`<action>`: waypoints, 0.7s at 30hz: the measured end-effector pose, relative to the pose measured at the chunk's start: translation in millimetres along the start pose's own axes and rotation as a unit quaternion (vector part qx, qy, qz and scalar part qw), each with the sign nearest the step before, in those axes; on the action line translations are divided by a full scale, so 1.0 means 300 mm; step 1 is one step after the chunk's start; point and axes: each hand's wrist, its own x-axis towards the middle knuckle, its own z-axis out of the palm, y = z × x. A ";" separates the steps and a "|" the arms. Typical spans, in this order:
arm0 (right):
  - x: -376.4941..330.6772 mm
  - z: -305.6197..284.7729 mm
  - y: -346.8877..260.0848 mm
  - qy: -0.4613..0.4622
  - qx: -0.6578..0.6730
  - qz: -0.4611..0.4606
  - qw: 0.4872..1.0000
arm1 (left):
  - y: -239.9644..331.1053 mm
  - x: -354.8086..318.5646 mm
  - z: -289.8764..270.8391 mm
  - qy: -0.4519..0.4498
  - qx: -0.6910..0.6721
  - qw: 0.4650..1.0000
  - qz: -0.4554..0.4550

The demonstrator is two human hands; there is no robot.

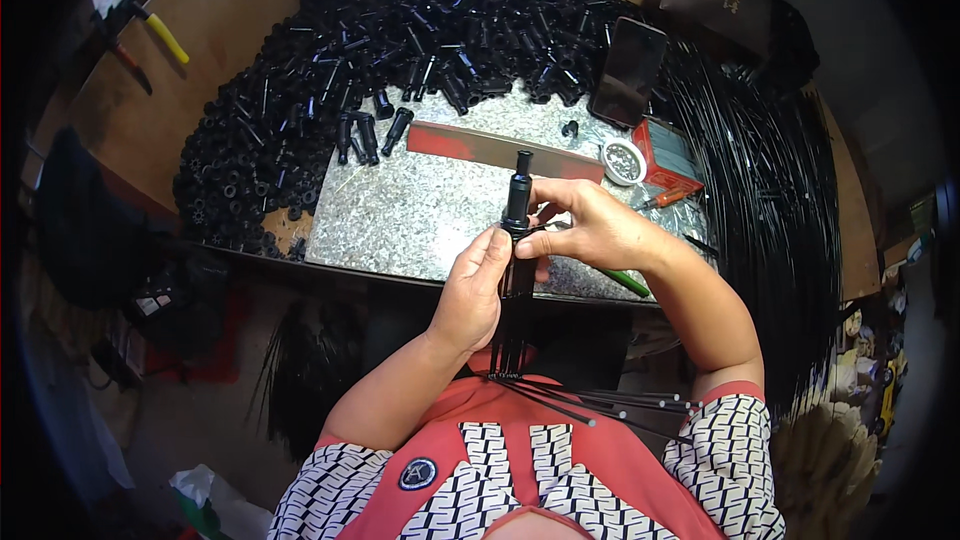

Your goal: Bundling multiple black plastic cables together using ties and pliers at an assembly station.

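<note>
A black plastic tube piece [519,195], which looks like an umbrella runner, stands upright between my hands above the worktop's front edge. Thin black rods [515,325], like umbrella ribs, hang from its lower collar toward my lap, and several with pale tips fan out to the right. My left hand [475,285] grips the runner just below the collar, thumb pressed against it. On the other side, my right hand [575,225] has thumb and fingers pinched at the collar; a small dark piece shows there, but I cannot make out what it is.
Black tube pieces [340,50] heap along the back and left of the speckled board [390,225]. Behind my hands lie a flat metal bar [490,147], a small white cup [623,161] and a phone [628,72]. Long black rods [765,210] are stacked at right; pliers [165,38] hang at left.
</note>
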 end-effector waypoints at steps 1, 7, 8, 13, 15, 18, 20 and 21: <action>0.000 -0.007 0.006 0.005 0.001 0.000 1.000 | -0.002 0.002 -0.001 -0.003 0.006 1.000 0.002; 0.004 -0.035 0.026 -0.019 -0.047 -0.027 0.998 | -0.012 0.005 -0.003 -0.024 0.038 0.999 -0.005; 0.004 -0.035 0.030 -0.015 -0.046 -0.027 0.998 | -0.013 0.005 -0.004 -0.026 0.040 0.999 -0.006; 0.005 0.025 0.048 0.053 0.028 0.039 0.997 | -0.003 0.014 -0.018 0.011 0.008 1.000 0.003; -0.005 0.056 0.064 0.075 0.061 0.060 0.993 | 0.011 0.013 -0.026 0.006 0.000 1.000 0.001; -0.030 0.084 0.141 0.142 0.014 0.004 0.990 | 0.021 0.005 -0.019 -0.005 -0.009 1.000 0.002; -0.042 0.119 0.181 0.144 0.081 0.044 0.985 | 0.014 0.003 -0.036 -0.013 -0.003 1.000 0.005; -0.051 0.137 0.192 0.139 0.143 0.083 0.976 | 0.010 0.003 -0.043 -0.018 -0.002 1.000 0.011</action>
